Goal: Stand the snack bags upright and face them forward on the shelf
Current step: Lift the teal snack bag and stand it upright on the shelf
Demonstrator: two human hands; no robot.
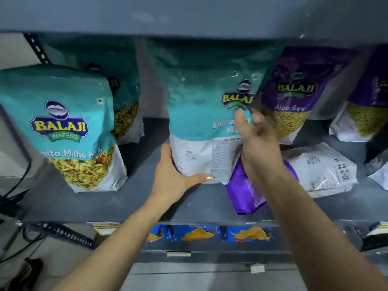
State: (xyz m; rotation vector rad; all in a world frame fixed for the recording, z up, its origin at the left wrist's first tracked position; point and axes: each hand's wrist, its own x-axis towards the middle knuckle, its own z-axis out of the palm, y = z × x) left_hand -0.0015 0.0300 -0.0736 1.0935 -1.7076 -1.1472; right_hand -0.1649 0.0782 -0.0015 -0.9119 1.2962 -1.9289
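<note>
Both hands are on the tall teal-and-white plastic snack bag at the middle of the grey metal shelf; my left hand cups its bottom corner, thumb across the white base; my right hand pinches its right edge, fingers curled shut on the film. I judge this the turning step, since small print shows low on the bag; next I must settle it squarely, face forward. Room is tight: a purple foil bag lies flat beneath my right wrist, a purple standing bag crowds the right, the upper shelf sits close overhead; open space lies leftward.
</note>
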